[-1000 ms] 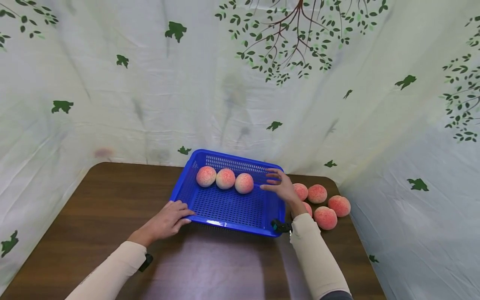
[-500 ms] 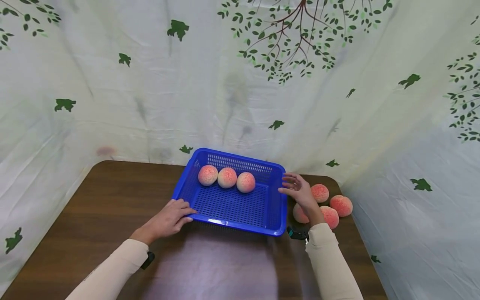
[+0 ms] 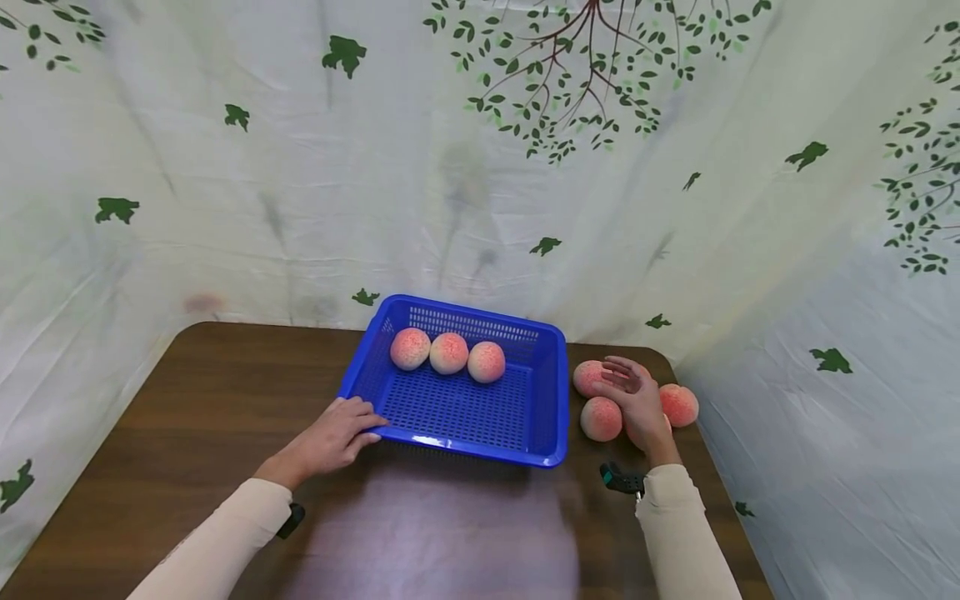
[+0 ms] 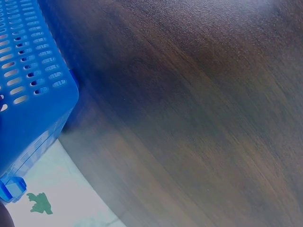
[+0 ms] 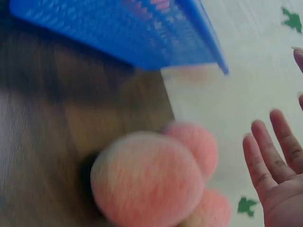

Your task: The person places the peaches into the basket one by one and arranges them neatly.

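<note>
In the head view, a blue plastic basket (image 3: 450,448) holds three pink-and-cream peaches (image 3: 448,353) in a row near its back. My left hand (image 3: 337,433) grips the basket's front left corner, fingers over the rim. To the right of the basket, my right hand (image 3: 633,400) hovers with spread fingers over a loose group of peaches (image 3: 602,419), partly hiding some of them. The right wrist view shows a large peach (image 5: 147,179) close by, and the fingers (image 5: 272,151) hold nothing. The left wrist view has the basket's slotted side (image 4: 38,104) but hardly any of the hand.
The brown wooden table (image 3: 210,400) meets a white cloth backdrop (image 3: 300,208) with printed leaves behind and at the sides. One peach (image 3: 678,406) lies near the table's right edge.
My right hand has moved from above the basket's right side, out across its rim, to over the peaches on the right. My left hand and the basket stay put.
</note>
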Tool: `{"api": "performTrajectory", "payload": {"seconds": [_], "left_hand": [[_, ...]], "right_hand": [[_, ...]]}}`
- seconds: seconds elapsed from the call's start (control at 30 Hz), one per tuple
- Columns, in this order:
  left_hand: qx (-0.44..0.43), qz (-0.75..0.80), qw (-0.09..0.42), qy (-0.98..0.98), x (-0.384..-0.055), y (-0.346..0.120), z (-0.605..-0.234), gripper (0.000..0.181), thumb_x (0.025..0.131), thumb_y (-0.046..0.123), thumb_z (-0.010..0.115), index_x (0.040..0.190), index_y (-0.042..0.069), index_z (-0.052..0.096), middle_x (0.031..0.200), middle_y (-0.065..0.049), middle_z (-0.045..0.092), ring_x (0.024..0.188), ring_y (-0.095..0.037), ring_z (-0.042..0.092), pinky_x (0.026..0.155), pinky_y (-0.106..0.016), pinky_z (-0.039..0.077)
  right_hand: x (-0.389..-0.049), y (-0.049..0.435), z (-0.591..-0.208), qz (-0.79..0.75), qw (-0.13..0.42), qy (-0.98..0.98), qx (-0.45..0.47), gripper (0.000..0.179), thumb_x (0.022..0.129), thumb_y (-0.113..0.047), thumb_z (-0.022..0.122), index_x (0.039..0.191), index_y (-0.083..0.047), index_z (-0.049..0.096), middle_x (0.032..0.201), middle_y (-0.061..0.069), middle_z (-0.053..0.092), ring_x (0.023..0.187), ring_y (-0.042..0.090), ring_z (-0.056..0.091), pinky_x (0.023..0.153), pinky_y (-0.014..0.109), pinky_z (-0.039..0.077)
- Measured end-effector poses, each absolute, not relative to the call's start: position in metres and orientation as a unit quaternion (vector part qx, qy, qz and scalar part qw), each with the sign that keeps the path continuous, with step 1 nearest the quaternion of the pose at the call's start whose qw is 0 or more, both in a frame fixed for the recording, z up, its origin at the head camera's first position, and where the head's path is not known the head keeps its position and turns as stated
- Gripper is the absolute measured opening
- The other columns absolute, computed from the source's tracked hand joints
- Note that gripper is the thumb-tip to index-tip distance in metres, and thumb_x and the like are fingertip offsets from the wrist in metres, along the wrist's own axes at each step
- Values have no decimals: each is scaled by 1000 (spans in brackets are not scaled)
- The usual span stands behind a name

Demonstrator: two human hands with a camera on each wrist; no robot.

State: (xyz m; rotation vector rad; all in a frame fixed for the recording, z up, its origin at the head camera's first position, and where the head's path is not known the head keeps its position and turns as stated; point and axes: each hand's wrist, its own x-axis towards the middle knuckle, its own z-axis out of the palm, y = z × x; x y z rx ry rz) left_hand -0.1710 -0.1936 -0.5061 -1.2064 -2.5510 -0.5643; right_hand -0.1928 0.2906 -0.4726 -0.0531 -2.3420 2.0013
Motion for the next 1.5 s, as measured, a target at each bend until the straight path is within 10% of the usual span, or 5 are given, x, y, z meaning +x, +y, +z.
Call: {"api": "performTrajectory", "payload": {"seconds": [0.27, 0.6, 1.5], "left_hand": [[-397, -190, 91, -893, -171, -192, -501, 16, 88, 12, 68, 103, 10, 71, 89, 2, 59, 84, -18, 49, 77, -38, 38], [-401, -188, 107, -890, -171, -193, -504, 15, 86, 12, 69, 101, 10, 71, 89, 2, 60, 85, -18, 51, 76, -37, 38], [-409, -184, 124, -885, -171, -193, -507, 15, 84, 11, 71, 99, 11, 71, 87, 3, 59, 82, -17, 49, 73, -36, 37]], "right_hand": [[-177, 322, -485, 604, 74, -790, -77, 60, 88, -12, 72, 138, 1, 43, 136, 18, 47, 123, 31, 45, 88, 14, 41], [-161, 342, -505, 615, 123, -770, -120, 53, 86, -5, 72, 131, 7, 46, 129, 16, 52, 129, 32, 41, 110, 50, 27], [-152, 360, -546, 529, 153, -816, -179, 54, 86, -3, 72, 135, 2, 49, 139, 23, 46, 127, 35, 41, 108, 50, 29]]}}
